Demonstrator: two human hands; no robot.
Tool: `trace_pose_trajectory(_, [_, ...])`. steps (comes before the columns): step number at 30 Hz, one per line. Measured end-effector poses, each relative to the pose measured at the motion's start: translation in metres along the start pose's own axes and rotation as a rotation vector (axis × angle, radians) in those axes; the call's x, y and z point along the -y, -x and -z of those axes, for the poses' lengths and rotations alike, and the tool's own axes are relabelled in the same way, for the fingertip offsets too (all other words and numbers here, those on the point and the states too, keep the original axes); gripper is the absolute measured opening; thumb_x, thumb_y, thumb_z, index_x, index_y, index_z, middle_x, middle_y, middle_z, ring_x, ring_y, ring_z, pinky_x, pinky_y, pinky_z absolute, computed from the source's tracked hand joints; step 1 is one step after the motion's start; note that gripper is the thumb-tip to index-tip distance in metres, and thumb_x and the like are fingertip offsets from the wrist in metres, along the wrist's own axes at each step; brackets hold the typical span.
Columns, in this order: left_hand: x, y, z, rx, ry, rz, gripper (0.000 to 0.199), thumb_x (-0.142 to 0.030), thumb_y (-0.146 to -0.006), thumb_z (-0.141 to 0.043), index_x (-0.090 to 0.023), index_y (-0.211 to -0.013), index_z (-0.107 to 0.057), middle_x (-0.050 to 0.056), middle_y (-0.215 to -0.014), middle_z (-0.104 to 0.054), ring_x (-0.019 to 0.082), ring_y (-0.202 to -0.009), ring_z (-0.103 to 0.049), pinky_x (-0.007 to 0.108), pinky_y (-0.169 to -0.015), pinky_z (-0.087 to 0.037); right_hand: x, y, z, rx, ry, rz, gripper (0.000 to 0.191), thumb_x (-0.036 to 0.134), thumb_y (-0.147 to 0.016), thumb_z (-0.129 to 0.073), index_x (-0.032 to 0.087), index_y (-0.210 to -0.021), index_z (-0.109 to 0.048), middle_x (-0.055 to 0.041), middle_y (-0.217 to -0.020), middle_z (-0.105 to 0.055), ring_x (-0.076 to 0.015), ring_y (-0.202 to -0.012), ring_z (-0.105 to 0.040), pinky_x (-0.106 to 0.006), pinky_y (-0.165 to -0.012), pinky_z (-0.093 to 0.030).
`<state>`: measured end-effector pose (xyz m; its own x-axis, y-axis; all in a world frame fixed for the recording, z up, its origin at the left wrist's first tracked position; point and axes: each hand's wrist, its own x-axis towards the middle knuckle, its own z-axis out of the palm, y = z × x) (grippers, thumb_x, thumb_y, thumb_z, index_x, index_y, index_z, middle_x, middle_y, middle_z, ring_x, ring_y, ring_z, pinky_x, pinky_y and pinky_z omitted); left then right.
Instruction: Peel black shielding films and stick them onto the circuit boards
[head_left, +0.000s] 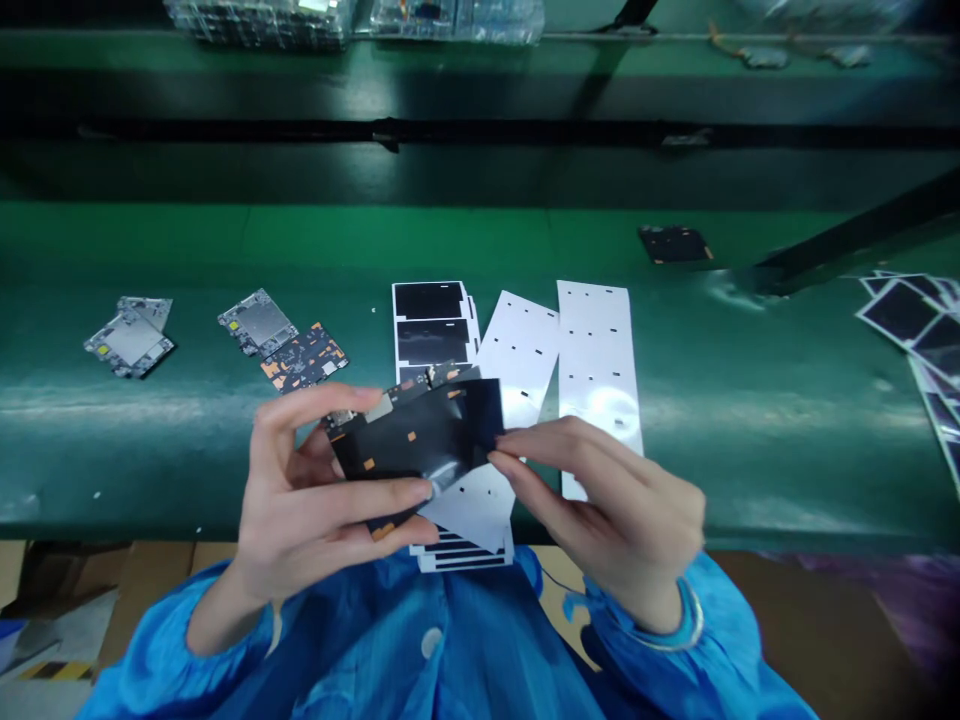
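My left hand [315, 500] is closed round a dark circuit board [352, 424], thumb on the top edge and fingers along the lower side. Over the board lies a glossy black film [427, 440] with small cutouts that show orange spots. The film's right end reaches past the board, and my right hand [607, 500] pinches its edge between thumb and forefinger. Behind the board are sheets of black film pieces [432, 342] on white backing, and a white perforated sheet [521, 350] lies tilted over them.
Another white sheet [592, 350] lies to the right. Circuit boards rest at the left [131, 340] and nearer the middle [259, 322]. One dark board [673, 244] is at the back right. More film sheets [907, 315] lie far right, near a dark slanted bar [862, 230]. A shelf runs above.
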<state>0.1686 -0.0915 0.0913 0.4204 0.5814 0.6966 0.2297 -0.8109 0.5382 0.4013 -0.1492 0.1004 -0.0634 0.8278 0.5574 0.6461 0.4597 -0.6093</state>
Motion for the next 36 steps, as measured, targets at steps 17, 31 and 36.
trace_pose_trajectory(17, [0.106, 0.001, -0.052, 0.722, -0.182, 0.127, 0.072, -0.044, -0.095, -0.068, -0.039, -0.159, -0.036, 0.012, -0.175, -0.013, 0.047, -0.16, -0.007, 0.082, -0.118, -0.017, -0.119, 0.079, 0.03, 0.708, 0.464, -0.307, 0.074, 0.044, -0.098, -0.064, 0.039, -0.163, -0.03, -0.0042, -0.173, -0.024, -0.0393, -0.161, -0.01, -0.079, -0.121, -0.019])
trace_pose_trajectory(31, [0.066, 0.027, -0.04, 0.273, -0.236, 0.464, 0.035, -0.036, -0.105, -0.05, -0.023, -0.138, -0.054, 0.012, -0.14, -0.057, 0.026, -0.133, -0.058, 0.047, -0.117, -0.047, -0.087, 0.04, -0.066, 0.556, 0.198, -0.077, 0.125, 0.054, -0.086, -0.076, 0.023, -0.166, 0.015, -0.022, -0.172, -0.014, -0.0352, -0.161, -0.009, -0.065, -0.127, -0.023])
trace_pose_trajectory(36, [0.078, 0.013, -0.042, 0.169, -0.056, 0.703, 0.034, -0.047, -0.1, -0.052, -0.019, -0.114, -0.065, 0.009, -0.109, -0.063, 0.023, -0.102, -0.064, 0.042, -0.097, -0.055, -0.084, 0.045, -0.056, 0.467, 0.207, -0.04, 0.08, 0.033, -0.1, -0.062, 0.019, -0.167, -0.02, -0.0203, -0.165, -0.038, -0.033, -0.157, -0.03, -0.064, -0.125, -0.032])
